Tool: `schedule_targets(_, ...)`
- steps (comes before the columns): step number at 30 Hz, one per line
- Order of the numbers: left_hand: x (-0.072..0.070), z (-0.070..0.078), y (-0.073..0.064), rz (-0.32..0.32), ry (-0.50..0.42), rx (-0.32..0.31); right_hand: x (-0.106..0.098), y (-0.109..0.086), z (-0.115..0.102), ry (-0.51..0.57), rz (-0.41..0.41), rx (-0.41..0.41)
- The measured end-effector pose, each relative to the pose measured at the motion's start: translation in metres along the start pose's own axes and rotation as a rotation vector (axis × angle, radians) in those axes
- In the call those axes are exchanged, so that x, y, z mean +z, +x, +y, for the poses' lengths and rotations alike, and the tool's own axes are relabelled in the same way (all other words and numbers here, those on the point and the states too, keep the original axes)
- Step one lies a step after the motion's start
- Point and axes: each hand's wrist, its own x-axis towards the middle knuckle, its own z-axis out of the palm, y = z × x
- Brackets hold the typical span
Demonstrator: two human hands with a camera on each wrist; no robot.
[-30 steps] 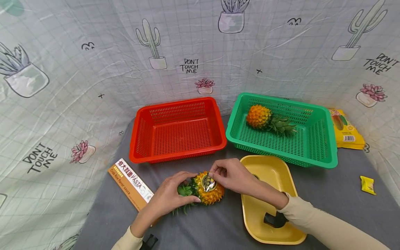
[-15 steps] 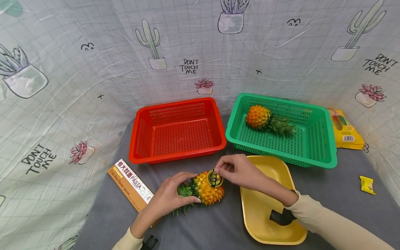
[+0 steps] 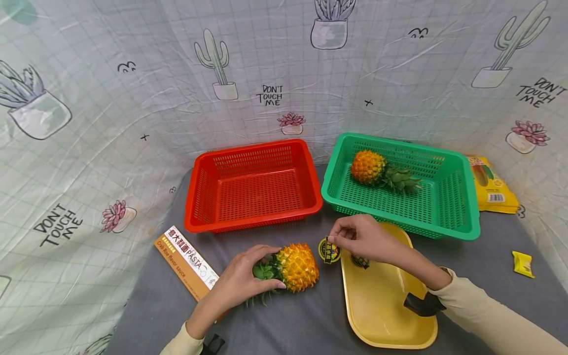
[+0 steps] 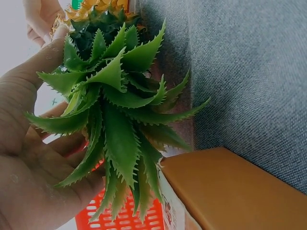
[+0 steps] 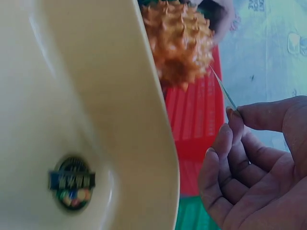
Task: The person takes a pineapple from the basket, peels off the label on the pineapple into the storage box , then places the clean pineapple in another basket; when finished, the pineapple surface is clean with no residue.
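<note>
A small pineapple [image 3: 298,267] lies on its side on the grey cloth, its leafy crown [image 4: 115,105] toward the left. My left hand [image 3: 241,276] grips it where crown and fruit meet, thumb on the near side and fingers on the far side. Between right thumb and index finger, my right hand [image 3: 366,239] pinches a round black-and-gold sticker [image 3: 329,250] by its edge. Edge-on in the right wrist view, the sticker appears as a thin strip. A similar sticker [image 5: 72,183] is inside the yellow tray [image 3: 377,305], under my right hand.
A red basket [image 3: 255,224] stands at the back left. Beside it, a green basket [image 3: 399,222] holds another pineapple [image 3: 368,166]. A pasta box [image 3: 186,261] lies left of my left hand. Far right are a yellow bag [image 3: 492,187] and a small yellow packet [image 3: 523,264].
My right hand has moved right, pulling the sticker off the pineapple's skin and carrying it to the tray's left edge. My left hand has stayed in place on the pineapple.
</note>
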Motion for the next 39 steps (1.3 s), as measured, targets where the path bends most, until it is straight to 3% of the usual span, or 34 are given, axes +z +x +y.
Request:
schedule_targets(7,0.001,0.000,-0.001,-0.004,-0.007,-0.004,-0.016,-0.017,0.010,-0.006,0.001,0.066)
schedule_targets(20,0.002,-0.001,-0.001,-0.001,-0.008,0.007,-0.024,-0.033,0.030,-0.068,-0.032,0.094)
schedule_targets(39,0.001,-0.002,-0.001,0.000,-0.008,0.009,-0.012,-0.040,0.050,-0.034,-0.035,0.062)
